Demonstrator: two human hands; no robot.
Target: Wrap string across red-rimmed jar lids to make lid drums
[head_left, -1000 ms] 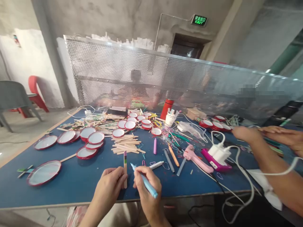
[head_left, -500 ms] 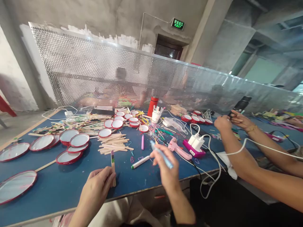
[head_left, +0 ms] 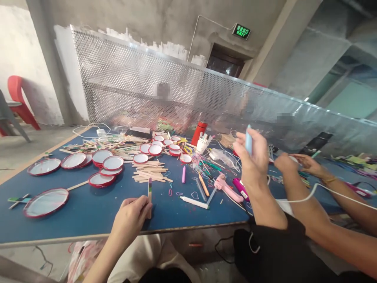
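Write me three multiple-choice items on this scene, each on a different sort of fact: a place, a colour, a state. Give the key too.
1. Where is the red bottle?
A. On the floor
B. On the blue table, by the metal screen
C. On the red chair

2. What colour is the marker in the raised right hand?
A. Pink
B. Green
C. Blue

3. How is the stick in the left hand?
A. Held upright
B. Lying flat on the table
C. Broken in two

1 B: it stands at the table's far side.
2 C: its barrel shows light blue.
3 A: it rises out of the grip.
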